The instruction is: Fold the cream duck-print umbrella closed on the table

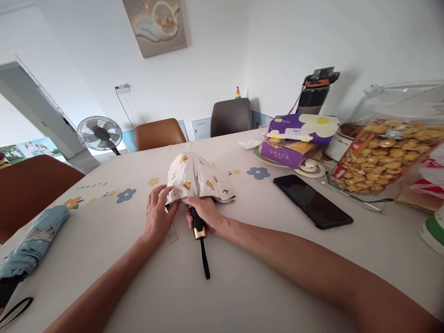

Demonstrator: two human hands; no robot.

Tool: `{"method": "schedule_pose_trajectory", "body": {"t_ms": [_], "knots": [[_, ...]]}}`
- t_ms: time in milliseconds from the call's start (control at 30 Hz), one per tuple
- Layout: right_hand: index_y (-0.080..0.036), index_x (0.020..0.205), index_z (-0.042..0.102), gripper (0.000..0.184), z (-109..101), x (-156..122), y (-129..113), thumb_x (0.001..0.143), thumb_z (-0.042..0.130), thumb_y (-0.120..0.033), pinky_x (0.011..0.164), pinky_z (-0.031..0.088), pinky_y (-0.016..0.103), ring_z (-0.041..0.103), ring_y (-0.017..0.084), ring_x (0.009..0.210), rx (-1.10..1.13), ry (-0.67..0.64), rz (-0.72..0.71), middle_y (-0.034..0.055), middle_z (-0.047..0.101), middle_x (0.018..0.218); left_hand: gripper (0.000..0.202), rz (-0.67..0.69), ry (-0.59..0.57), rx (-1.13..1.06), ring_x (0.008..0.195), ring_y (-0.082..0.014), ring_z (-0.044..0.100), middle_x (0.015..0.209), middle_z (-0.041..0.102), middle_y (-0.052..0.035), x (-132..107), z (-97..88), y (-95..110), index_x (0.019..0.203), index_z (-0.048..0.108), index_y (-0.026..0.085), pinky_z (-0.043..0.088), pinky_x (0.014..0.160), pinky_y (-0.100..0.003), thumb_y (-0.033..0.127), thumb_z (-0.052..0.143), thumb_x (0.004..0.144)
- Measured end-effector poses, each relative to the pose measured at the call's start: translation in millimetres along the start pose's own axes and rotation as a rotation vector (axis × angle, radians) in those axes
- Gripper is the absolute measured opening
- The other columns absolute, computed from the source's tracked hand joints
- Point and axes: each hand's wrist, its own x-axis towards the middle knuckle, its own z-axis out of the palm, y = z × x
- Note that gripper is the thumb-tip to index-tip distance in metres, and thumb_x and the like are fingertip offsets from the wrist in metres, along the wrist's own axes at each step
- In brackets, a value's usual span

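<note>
A folded cream umbrella [194, 178] with small yellow prints lies on the table [243, 277], canopy pointing away from me. My right hand [207, 213] is closed around its black handle, whose gold end and black wrist strap [204, 256] stick out toward me. My left hand [157, 213] pinches the edge of the canopy fabric just left of the handle, next to a clear closing tab.
A folded blue umbrella [31, 245] lies at the left edge. A black phone [312, 201] rests right of my hands. Further right are a purple box [294, 138], a clear jar of snacks [388, 138] and a dark bottle [314, 95]. Chairs and a fan [100, 133] stand behind.
</note>
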Motion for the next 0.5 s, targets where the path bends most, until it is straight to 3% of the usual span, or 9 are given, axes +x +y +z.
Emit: {"method": "schedule_pose_trajectory", "body": {"t_ms": [133,333,500], "knots": [[-0.017,0.07,0.049,0.022,-3.1,1.7,0.6,0.071,0.064,-0.032,0.029,0.041,0.023,0.049,0.01,0.035,-0.011,-0.05,0.021,-0.0037,0.051,0.056,0.023,0.042,0.03,0.012,0.103,-0.0228,0.048,0.109,0.055,-0.0103,9.8,8.7,0.6,0.104,0.055,0.018,0.043,0.088,-0.037,0.016,0.051,0.081],[-0.018,0.072,0.048,0.028,-3.1,-2.3,-10.4,0.072,0.066,-0.038,0.031,0.04,0.021,0.045,0.008,0.033,0.03,-0.036,0.132,-0.0054,0.048,0.049,0.02,0.01,0.094,-0.032,0.098,-0.0208,0.049,0.101,0.058,-0.0091,10.4,11.3,-3.5,0.098,0.056,0.017,0.043,0.084,-0.034,0.012,0.044,0.083],[-0.018,0.072,0.047,0.04,-1.9,-2.6,-15.8,0.082,0.048,-0.056,0.03,0.037,0.021,0.042,0.008,0.032,0.122,0.004,0.174,-0.0043,0.047,0.049,0.021,-0.064,0.108,-0.057,0.098,-0.02,0.05,0.1,0.06,-0.008,9.6,11.6,-4.9,0.096,0.055,0.017,0.042,0.085,-0.034,0.011,0.04,0.083]]}}
